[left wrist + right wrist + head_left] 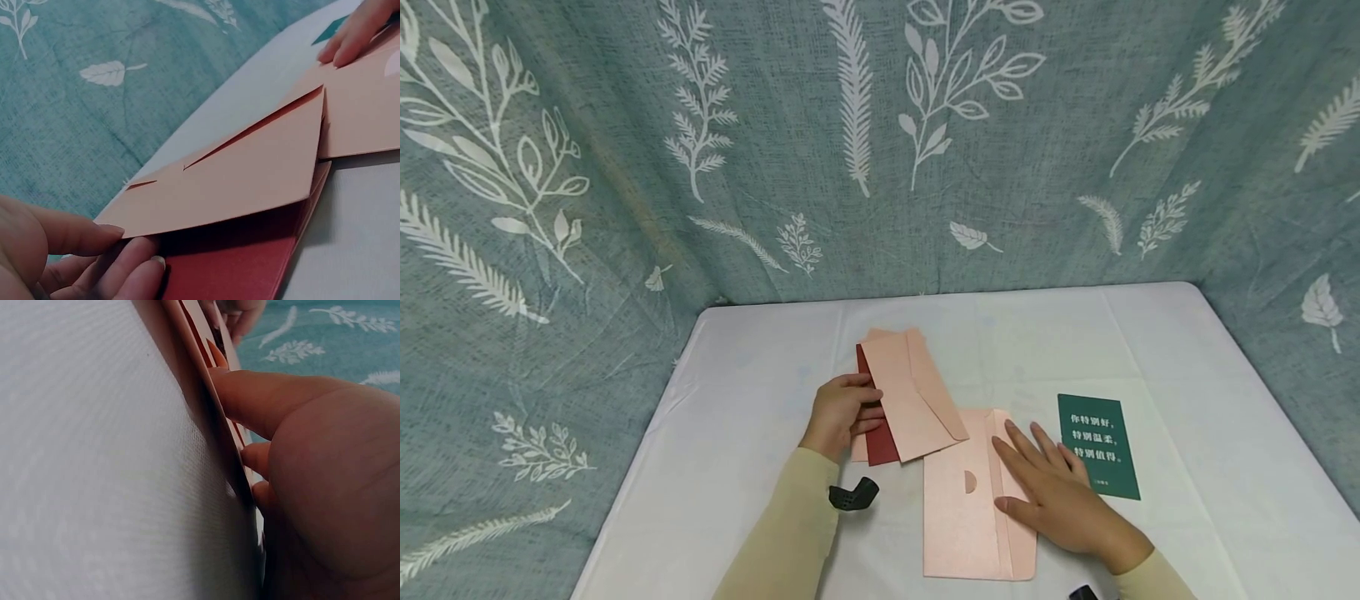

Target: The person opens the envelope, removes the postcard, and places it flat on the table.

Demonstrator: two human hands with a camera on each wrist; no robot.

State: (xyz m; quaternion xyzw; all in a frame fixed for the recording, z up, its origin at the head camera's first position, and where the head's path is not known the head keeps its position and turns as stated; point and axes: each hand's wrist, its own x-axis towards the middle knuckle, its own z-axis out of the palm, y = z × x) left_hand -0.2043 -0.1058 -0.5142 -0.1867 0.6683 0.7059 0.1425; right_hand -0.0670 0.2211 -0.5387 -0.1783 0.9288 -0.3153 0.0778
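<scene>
In the head view, my left hand (846,408) pinches the left edge of a pink envelope (910,392) between thumb and fingers, as the left wrist view also shows. This envelope is tilted up over a dark red one (231,256), and more pink paper lies beneath. A second pink envelope (955,525) lies flat in front, its flap side up with a half-round cutout. On its right side rests my right hand (1060,504), fingers spread. Just beyond that hand lies a green card (1108,467) with white writing, partly covered by the fingers.
A white cloth (760,375) covers the table. Teal curtains (790,167) with white leaf prints hang behind it and at both sides. Black wrist devices (854,495) sit at both sleeves, the right one only partly visible.
</scene>
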